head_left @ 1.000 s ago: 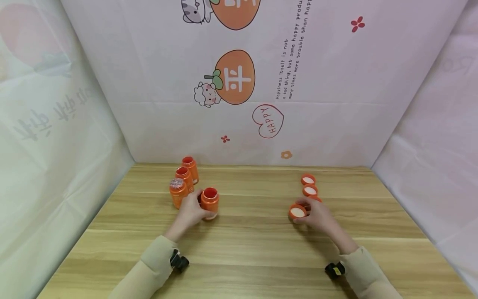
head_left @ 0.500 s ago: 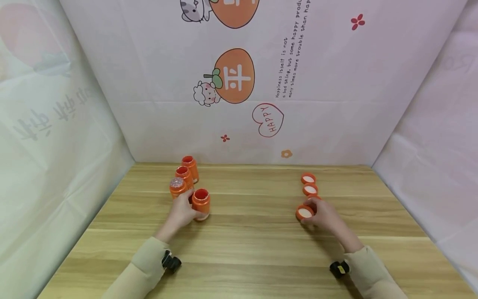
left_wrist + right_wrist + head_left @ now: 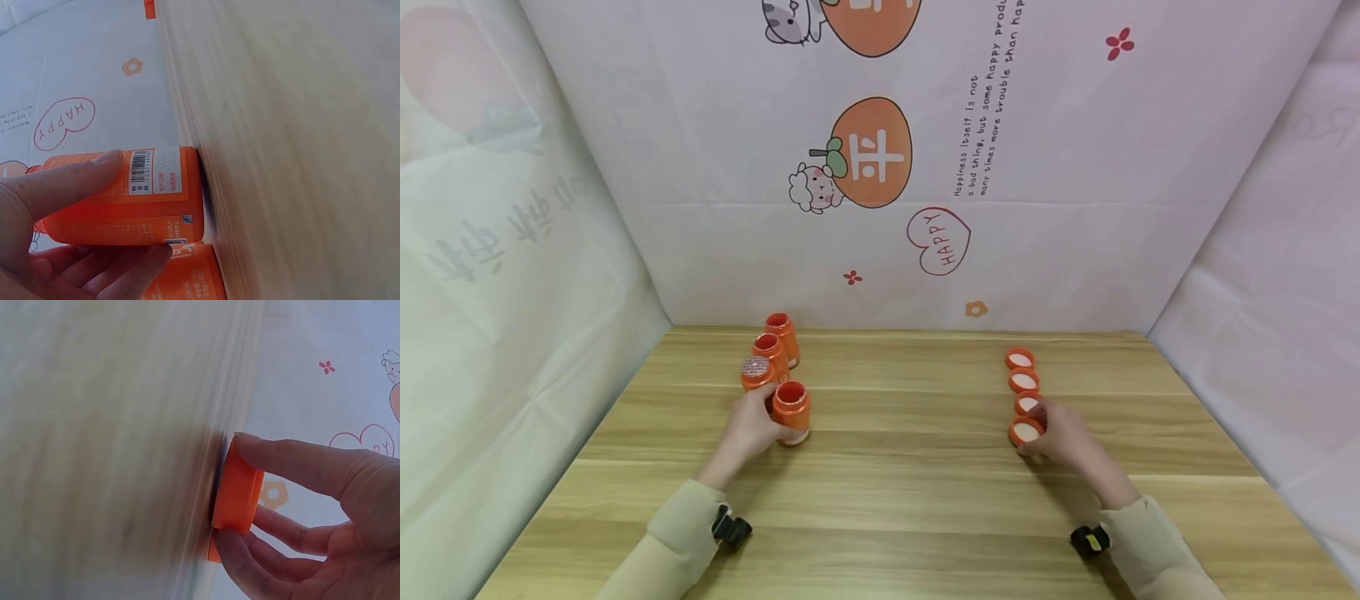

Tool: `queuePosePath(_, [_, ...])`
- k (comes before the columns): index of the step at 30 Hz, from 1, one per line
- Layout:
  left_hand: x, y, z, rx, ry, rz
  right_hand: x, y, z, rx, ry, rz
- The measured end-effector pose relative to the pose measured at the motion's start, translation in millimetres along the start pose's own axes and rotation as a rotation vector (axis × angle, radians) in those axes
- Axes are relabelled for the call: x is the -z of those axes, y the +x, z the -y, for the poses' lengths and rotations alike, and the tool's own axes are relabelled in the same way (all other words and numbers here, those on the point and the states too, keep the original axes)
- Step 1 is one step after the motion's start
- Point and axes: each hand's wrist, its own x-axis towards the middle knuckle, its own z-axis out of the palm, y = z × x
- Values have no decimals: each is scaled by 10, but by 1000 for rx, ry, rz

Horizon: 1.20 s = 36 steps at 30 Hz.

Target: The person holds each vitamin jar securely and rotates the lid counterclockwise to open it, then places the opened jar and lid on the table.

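My left hand [image 3: 751,427] grips an uncapped orange jar [image 3: 792,410] round its side, thumb and fingers on opposite sides. In the left wrist view, the jar's printed label [image 3: 144,172] shows, its base right at the tabletop. Close behind that hand stands an orange jar with a silvery, patterned top [image 3: 757,369], partly hidden by the fingers. Over on the right, my right hand [image 3: 1071,435] pinches an orange cap [image 3: 1026,432], its white inside facing up. The right wrist view shows the thumb and a finger at opposite edges of this cap [image 3: 239,487], low at the table.
Two more uncapped orange jars, one in the middle [image 3: 768,348] and one at the back [image 3: 783,336], continue the left row. Three caps lie white side up in line beyond my right hand: far [image 3: 1020,358], middle [image 3: 1024,381] and near [image 3: 1027,403]. A printed white sheet [image 3: 737,250] rises behind the wooden table [image 3: 895,500].
My left hand has carried the jar leftward, nearer the row of jars. The right hand has moved the cap to the right, in line with the other caps.
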Motion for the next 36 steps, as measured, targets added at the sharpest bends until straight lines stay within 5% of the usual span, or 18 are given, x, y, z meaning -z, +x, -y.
queuePosePath(36, [323,-132,212,58,46,15,121,-74,-133,-123,0,16])
